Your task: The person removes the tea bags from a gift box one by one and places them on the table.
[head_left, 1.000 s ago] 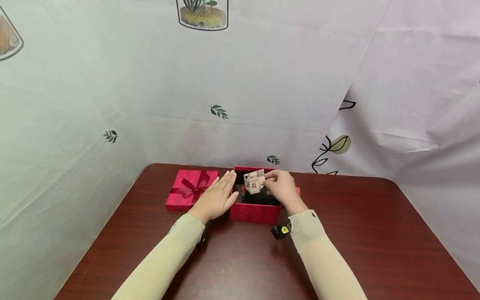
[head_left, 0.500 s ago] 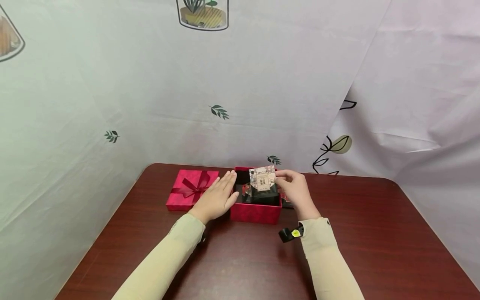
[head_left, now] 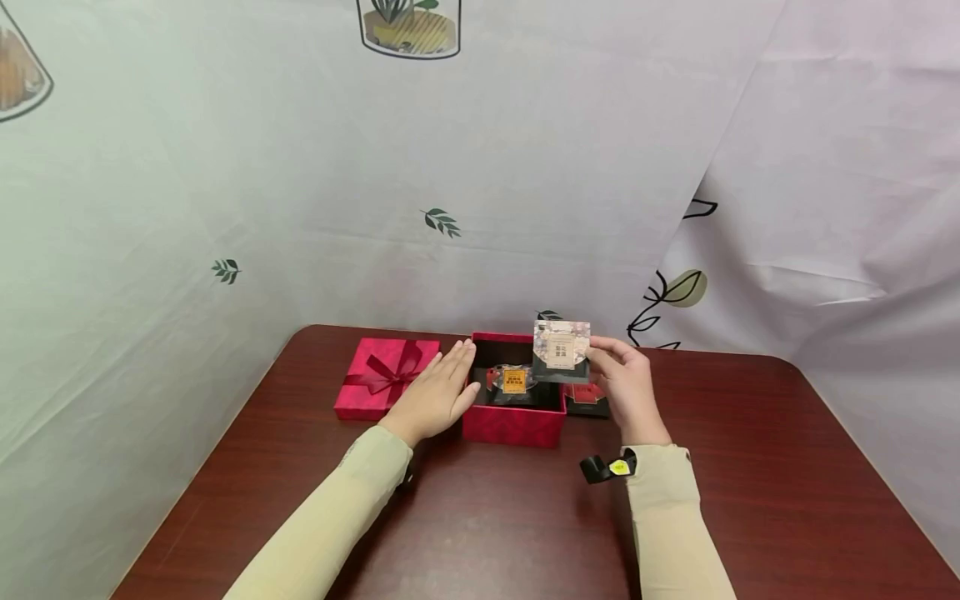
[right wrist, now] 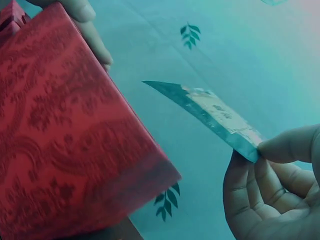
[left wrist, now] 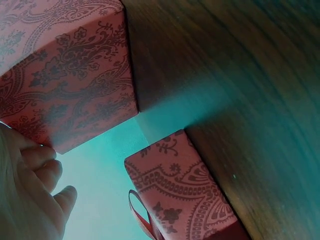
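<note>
The packet [head_left: 561, 352] is pinched at its right edge between the thumb and fingers of the right hand [head_left: 628, 387] and is held up in the air at the right end of the box [head_left: 513, 428], its printed front turned to the head view. In the right wrist view it is seen tilted and apart from the box. The left side of the box is touched near the rim by the left hand [head_left: 435, 392], whose fingers are stretched out straight rather than closed.

Inside the box, which is uncovered and dark within, a second packet [head_left: 514, 382] is marked by a yellow label. Just right of the box a third packet [head_left: 587, 398], red-labelled, is laid on the table [head_left: 495, 525]; whether the box is touched by it cannot be told. Left of the box the lid [head_left: 356, 407] is set down, topped by a bow [head_left: 384, 375], with a gap shown between them in the left wrist view. Behind the box a pale cloth [head_left: 480, 150] is hung, printed with leaves
</note>
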Demonstrator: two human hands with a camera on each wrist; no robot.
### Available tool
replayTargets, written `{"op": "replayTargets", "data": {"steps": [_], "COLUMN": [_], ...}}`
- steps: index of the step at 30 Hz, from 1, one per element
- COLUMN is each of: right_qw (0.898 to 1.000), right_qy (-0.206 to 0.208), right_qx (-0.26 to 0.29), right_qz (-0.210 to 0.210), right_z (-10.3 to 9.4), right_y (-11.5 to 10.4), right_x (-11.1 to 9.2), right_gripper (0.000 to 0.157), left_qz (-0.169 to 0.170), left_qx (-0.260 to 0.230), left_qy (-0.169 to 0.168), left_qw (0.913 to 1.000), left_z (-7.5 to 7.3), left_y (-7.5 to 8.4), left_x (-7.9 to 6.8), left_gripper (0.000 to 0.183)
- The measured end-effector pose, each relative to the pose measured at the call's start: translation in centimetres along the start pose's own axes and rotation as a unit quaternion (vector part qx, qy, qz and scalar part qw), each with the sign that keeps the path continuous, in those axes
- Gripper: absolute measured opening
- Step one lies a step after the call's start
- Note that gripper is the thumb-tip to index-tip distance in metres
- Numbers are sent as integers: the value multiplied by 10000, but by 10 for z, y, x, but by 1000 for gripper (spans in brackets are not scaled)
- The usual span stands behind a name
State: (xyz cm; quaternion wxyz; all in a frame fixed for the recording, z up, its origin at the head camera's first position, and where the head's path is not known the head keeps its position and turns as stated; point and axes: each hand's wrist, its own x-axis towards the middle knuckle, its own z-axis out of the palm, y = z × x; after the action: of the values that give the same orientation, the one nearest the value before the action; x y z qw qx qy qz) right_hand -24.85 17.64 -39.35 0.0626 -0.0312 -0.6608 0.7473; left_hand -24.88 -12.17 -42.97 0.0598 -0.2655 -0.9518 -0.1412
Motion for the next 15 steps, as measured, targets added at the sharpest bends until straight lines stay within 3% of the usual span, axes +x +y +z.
{"op": "replayTargets", "data": {"steps": [5, 15], "right_qw": [9993, 9978], "right_qy": [194, 588], "right_qx": [322, 290], "right_qz": [-79, 74], "right_z": [-14, -42], "right_y": [2, 14], "right_x": [2, 9], "right_gripper": [13, 15], "left_qz": [-24, -22], "left_qx": [-54, -9], "left_qy": [-25, 13], "left_qw": [10000, 10000], "left_z": [1, 2], "left_y": [-1, -2], "left_x": [1, 1], "left_gripper": [66, 66]}}
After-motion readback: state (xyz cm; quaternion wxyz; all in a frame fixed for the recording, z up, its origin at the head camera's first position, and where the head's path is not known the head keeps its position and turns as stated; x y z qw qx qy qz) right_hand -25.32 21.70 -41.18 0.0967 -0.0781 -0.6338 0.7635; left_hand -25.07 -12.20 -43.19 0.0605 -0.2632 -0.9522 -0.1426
